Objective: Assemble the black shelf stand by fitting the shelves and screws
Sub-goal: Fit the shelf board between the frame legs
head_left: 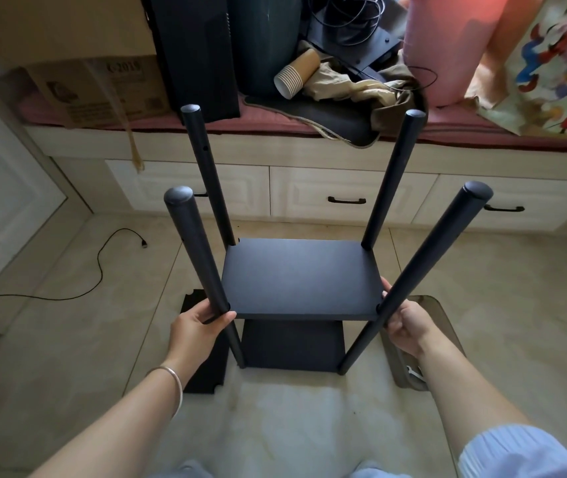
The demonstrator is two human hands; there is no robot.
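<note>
Black shelf stand (296, 281) upright on the tiled floor (482, 288) at centre, four posts rising past the upper shelf (299, 277), lower shelf (292, 343) beneath. Left hand (194, 331) at 8 o'clock, fingers curled round the near-left post (199, 257). Right hand (404, 324) at 4 o'clock, fingers wrapped on the near-right post (427, 257). Spare black panel (202, 367) flat on the floor at 7 o'clock. Stack of paper cups (297, 74) on the window seat (447, 127) at 12 o'clock.

Black stand (296, 288) upright on floor: four round posts, two shelves fitted; screws apparently not visible.
</note>
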